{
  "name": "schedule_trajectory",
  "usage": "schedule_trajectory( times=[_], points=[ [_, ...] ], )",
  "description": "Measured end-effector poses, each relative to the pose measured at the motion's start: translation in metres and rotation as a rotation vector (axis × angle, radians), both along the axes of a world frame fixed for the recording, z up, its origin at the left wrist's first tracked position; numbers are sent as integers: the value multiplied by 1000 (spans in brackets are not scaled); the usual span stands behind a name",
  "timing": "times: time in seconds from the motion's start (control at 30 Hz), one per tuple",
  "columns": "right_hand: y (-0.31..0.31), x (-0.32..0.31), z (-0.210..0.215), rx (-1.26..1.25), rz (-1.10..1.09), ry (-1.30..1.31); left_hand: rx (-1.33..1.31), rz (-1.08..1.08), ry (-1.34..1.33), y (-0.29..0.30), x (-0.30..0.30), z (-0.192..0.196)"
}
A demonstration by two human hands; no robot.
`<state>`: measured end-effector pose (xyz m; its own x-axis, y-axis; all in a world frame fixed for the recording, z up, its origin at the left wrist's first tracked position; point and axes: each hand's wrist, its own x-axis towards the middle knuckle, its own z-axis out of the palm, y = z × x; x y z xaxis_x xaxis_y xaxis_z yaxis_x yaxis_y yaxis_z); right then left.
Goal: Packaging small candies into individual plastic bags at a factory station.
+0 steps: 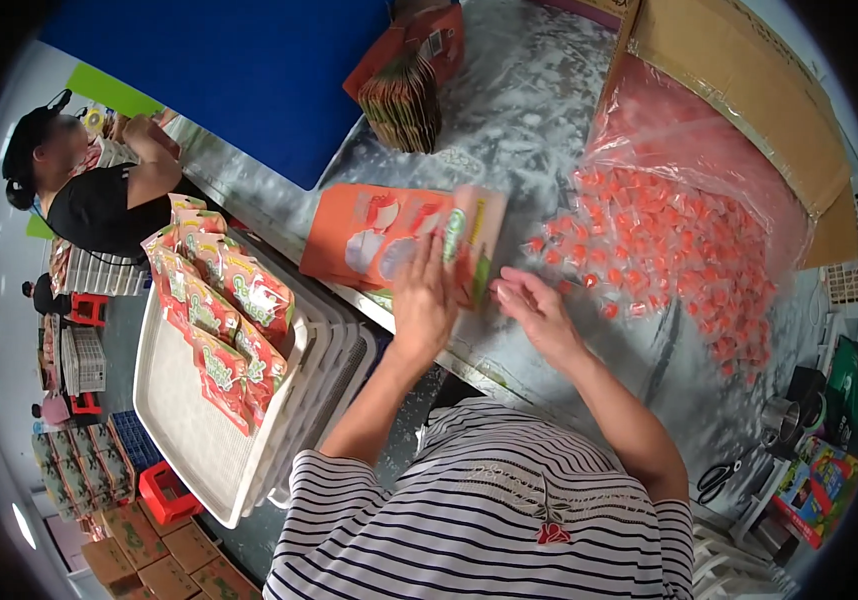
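Observation:
Flat orange printed pouches [334, 232] lie at the table's near edge. A curled pouch with a beige side strip [490, 225] lies over their right end. My left hand [423, 305] presses on it with its fingers stretched out. Just right of that pouch, my right hand [543, 318] hovers with fingers loosely bent and apart, nothing visible in it. Farther right spreads a heap of small clear-wrapped red-orange pieces [684, 260], which look like sweets. The inner side of my right palm is partly hidden.
At left, a stack of white trays [174, 400] bears filled pouches [214, 320]. A bundle of upright pouches [401, 105] stands at the far side by a blue board [219, 70]. A cardboard box [749, 90] stands far right, scissors [717, 480] near right. Another person [109, 205] works at left.

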<state>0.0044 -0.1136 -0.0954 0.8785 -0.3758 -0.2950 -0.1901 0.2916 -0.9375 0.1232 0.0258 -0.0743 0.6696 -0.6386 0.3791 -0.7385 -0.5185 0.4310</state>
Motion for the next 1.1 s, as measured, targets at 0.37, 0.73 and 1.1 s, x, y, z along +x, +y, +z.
schedule_trajectory(
  times=[0.37,0.73,1.1],
  points=[
    [-26,-81,6,-330,-177,79,14,-443,61,-23,-76,28],
    [-12,-129,25,-309,91,-91,252,-995,-117,-27,-82,50],
    [-11,-121,46,-367,282,-1,317,-1212,-564,-37,-68,100]
  ],
)
